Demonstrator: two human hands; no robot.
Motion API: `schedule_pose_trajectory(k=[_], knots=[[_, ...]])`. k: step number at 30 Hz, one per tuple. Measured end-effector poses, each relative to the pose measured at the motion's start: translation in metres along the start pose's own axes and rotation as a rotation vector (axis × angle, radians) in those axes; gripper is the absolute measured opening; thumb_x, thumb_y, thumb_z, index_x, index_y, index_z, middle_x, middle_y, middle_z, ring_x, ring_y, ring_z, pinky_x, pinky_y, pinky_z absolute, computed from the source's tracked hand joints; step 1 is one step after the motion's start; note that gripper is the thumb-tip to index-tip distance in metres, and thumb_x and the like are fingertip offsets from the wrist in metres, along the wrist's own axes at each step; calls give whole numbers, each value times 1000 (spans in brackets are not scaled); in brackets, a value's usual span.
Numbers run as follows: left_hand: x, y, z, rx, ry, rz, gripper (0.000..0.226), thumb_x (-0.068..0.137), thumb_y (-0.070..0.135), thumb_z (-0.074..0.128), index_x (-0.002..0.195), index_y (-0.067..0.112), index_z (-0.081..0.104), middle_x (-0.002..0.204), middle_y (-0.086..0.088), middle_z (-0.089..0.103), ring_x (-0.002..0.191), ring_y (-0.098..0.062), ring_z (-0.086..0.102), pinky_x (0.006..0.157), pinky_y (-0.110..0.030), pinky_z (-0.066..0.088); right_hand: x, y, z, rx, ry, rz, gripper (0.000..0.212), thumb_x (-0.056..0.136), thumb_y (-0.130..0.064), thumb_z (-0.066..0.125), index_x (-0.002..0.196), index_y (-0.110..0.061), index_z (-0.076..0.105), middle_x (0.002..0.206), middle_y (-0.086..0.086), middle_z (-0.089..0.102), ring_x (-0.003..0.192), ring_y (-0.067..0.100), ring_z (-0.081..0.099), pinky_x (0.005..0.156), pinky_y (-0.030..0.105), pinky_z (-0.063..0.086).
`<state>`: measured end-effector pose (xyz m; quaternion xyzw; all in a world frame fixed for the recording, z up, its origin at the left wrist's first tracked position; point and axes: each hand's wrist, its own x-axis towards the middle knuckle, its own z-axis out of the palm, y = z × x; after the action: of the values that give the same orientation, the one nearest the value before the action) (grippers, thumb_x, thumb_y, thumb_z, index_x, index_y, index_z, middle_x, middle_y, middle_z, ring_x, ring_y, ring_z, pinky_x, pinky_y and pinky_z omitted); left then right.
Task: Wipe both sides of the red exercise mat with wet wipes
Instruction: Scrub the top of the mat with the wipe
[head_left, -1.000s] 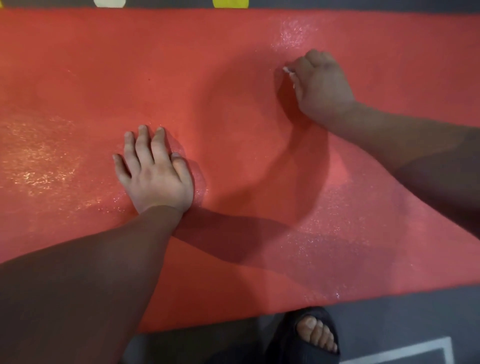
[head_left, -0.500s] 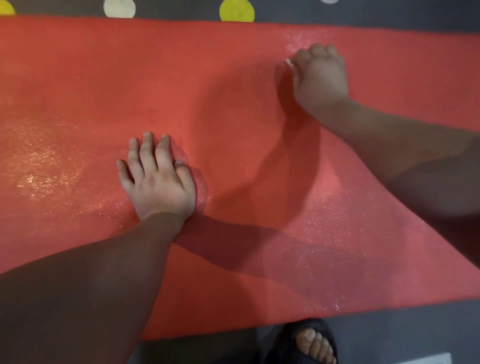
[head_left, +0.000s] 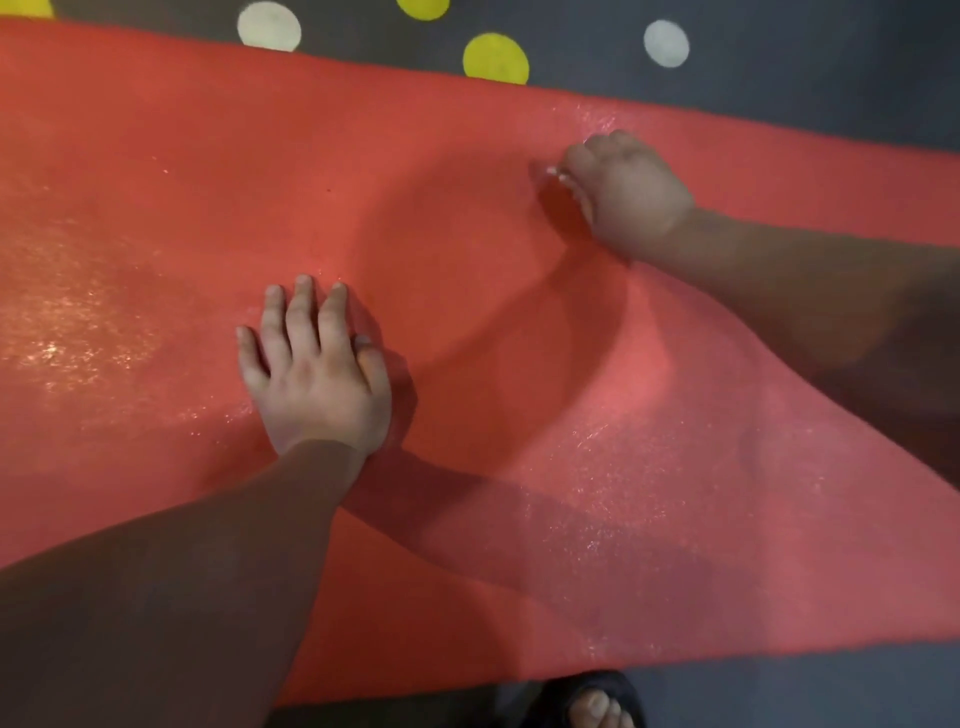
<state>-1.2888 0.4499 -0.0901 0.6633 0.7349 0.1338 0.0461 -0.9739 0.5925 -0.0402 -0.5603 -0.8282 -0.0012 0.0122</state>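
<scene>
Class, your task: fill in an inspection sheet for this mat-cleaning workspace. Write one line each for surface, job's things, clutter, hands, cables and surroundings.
Surface: dark grey floor printed with a yellow dot and white dots.
Job's things: red mat lies spread on the floor, with wet sheen in patches; only a small white bit of the wet wipe shows at the right hand.
Clutter: nothing seen.
Grippers: left hand presses flat on the mat, fingers straight; right hand curls round the wipe near the mat's far edge.
Cables: nothing seen.
Surroundings: a foot in a dark sandal at the mat's near edge.
</scene>
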Motion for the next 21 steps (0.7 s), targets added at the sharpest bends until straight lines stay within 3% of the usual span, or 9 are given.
schedule_pose_trajectory(k=[3,5,8,11,13,17,18,19,21], knots=[[0,0,-2,7,-6,1,57,94,33,46,149,21,46,161,-5,39,154,-28,23,123,-57,14,28,-8,1,4,-3,366,24,98,-16,43,113,0,53,107,28,62,100,45,58,84,47,44],[1,0,-2,-1,-13,3,58,94,34,45,150,21,46,161,-6,38,154,-29,23,123,-57,14,35,-38,7,51,29,473,25,95,-12,45,115,-1,54,110,25,62,102,42,59,85,44,44],[1,-1,-1,4,-5,12,58,93,35,46,149,20,47,161,-7,40,154,-30,24,123,-57,14,23,-94,22,214,92,116,20,97,-13,48,107,-2,62,99,22,65,91,39,61,80,44,48],[1,0,-1,10,-10,7,58,93,34,45,149,21,47,161,-6,40,154,-29,24,123,-57,14,15,-87,29,201,46,-300,24,104,-20,44,106,-6,63,96,15,65,89,34,59,84,44,47],[1,0,-1,11,-20,-1,58,92,34,46,149,21,47,161,-6,39,154,-28,23,124,-57,14,24,-59,26,133,70,-157,33,105,-26,37,109,-6,64,103,17,66,97,36,60,89,43,45],[2,2,-2,8,-47,-19,58,93,35,43,150,22,46,162,-5,38,155,-27,21,124,-57,13,43,-19,25,-4,89,640,29,98,-17,37,118,-5,55,119,22,61,112,40,54,93,44,39],[2,2,-2,8,-53,-20,59,93,35,43,150,23,45,162,-5,37,155,-27,21,124,-57,13,49,-28,26,-16,67,725,34,92,-13,36,121,-6,53,121,20,60,113,39,53,95,43,39],[2,1,-3,7,-58,-22,58,94,35,42,151,23,45,162,-5,37,155,-27,20,124,-57,12,55,-44,29,-20,49,692,42,87,-13,35,124,-6,53,122,19,59,113,37,53,96,41,40],[2,1,-3,5,-63,-27,58,94,35,43,151,23,44,162,-5,37,155,-27,20,124,-57,12,59,-79,40,19,30,377,55,80,-14,32,129,-6,54,122,16,59,110,35,54,96,40,41]])
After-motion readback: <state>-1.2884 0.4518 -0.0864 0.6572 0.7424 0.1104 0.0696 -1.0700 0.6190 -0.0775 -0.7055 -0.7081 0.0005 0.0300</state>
